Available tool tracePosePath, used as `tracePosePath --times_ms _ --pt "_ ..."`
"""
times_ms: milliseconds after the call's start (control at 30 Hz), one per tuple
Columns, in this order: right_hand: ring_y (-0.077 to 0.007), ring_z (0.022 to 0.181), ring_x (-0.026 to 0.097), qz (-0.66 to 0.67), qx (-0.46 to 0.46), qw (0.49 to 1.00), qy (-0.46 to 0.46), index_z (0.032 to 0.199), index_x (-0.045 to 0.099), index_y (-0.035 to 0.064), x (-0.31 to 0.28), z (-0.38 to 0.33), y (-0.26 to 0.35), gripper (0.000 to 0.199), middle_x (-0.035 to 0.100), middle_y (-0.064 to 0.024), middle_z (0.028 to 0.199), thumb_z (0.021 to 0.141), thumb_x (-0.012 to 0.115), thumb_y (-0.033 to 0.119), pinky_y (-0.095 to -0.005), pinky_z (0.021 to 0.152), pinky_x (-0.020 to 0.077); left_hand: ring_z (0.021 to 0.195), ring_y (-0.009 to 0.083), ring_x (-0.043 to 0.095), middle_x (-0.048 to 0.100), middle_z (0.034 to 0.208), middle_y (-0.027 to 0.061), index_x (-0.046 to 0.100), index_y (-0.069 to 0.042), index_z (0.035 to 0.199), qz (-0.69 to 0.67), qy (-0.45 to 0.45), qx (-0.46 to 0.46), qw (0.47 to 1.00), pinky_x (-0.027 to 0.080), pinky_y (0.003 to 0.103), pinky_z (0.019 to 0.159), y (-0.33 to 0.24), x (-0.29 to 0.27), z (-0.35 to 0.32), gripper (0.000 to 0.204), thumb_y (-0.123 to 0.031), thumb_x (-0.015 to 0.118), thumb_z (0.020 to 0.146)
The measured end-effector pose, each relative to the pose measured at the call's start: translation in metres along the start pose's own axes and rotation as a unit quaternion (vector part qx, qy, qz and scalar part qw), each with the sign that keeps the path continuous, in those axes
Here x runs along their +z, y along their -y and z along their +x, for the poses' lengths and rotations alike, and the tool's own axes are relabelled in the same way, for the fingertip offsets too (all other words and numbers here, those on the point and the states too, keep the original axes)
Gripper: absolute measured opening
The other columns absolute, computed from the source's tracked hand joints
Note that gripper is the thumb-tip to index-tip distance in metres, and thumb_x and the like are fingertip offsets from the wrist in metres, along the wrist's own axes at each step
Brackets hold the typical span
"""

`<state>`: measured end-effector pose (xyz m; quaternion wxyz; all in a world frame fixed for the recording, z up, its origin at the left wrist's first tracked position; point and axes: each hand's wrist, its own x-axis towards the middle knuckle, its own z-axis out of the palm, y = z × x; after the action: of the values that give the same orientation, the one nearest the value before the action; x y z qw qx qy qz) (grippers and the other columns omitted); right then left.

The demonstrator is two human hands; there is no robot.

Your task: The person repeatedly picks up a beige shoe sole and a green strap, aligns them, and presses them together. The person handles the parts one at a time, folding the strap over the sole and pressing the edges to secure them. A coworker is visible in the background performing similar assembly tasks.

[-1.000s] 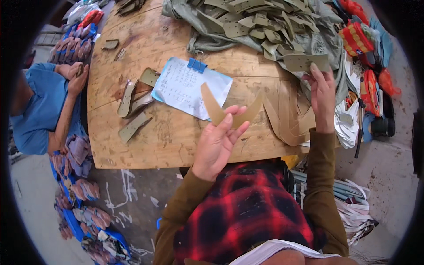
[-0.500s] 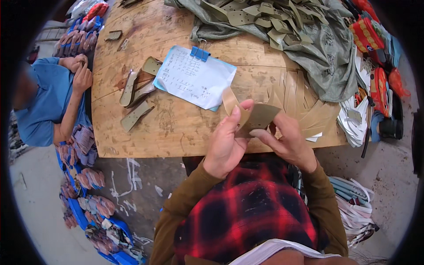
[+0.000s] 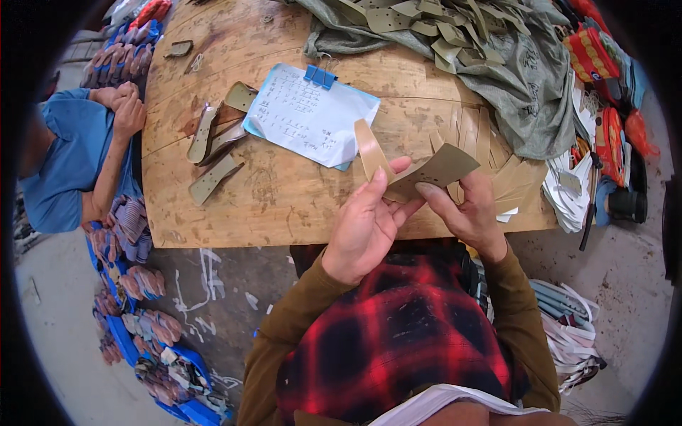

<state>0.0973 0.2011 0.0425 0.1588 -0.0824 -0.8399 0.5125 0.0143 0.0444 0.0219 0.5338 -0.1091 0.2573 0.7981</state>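
Over the table's near edge, my left hand (image 3: 361,231) pinches a glossy tan strip (image 3: 370,149) between thumb and fingers, the strip standing up toward the paper. My right hand (image 3: 472,216) grips an olive cut piece with small punched holes (image 3: 444,168), thumb on its near side. The olive piece's left end reaches the left fingers, and how it meets the strip there is partly hidden. Several more tan strips (image 3: 490,167) lie fanned on the table just beyond my right hand.
A written sheet (image 3: 312,128) with a blue binder clip (image 3: 320,77) lies on the wooden table (image 3: 284,213). Olive pieces (image 3: 215,179) rest left of it. A grey-green sack (image 3: 536,106) bears heaped olive pieces (image 3: 455,35). A co-worker in blue (image 3: 78,156) sits at left.
The olive piece has tilted up and moved slightly right, showing more of its holed face. My right hand has shifted with it; my left hand keeps the tan strip.
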Motion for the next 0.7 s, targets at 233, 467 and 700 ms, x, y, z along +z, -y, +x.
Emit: tracePosePath --times_ms 233,467,700 --pt "-0.0258 0.083 0.066 -0.043 -0.022 0.999 0.007 0.106 0.063 -0.0014 -0.001 -0.005 -0.006 0.028 0.067 -0.013 0.092 0.081 0.073 0.008 -0.0338 0.072 0.0498 0.122 0.0199 0.053 0.055 0.132 0.0112 0.047 -0.003 0.136 0.017 0.006 -0.01 1.0 0.042 0.039 0.108 -0.001 0.001 -0.001 0.043 -0.033 0.035 0.107" --pt "-0.0242 0.07 0.065 -0.091 -0.116 0.989 -0.019 0.113 0.062 -0.0001 0.001 -0.002 -0.007 0.032 0.067 -0.0125 0.09 0.082 0.071 0.004 -0.0335 0.061 0.0508 0.122 0.0194 0.053 0.055 0.134 0.0103 0.048 -0.003 0.136 0.037 0.014 -0.009 0.999 0.042 0.038 0.107 0.002 -0.002 -0.001 0.043 -0.033 0.037 0.107" --pt "-0.0299 0.069 0.063 -0.069 -0.194 0.976 -0.065 0.111 0.057 -0.0003 0.013 -0.014 -0.013 0.04 0.064 -0.0131 0.088 0.074 0.074 -0.003 -0.0359 0.058 0.0508 0.101 0.015 0.062 0.067 0.108 0.0084 0.059 0.0 0.123 0.262 0.005 0.083 0.962 0.048 0.031 0.092 -0.022 0.004 -0.004 0.038 -0.03 0.046 0.104"
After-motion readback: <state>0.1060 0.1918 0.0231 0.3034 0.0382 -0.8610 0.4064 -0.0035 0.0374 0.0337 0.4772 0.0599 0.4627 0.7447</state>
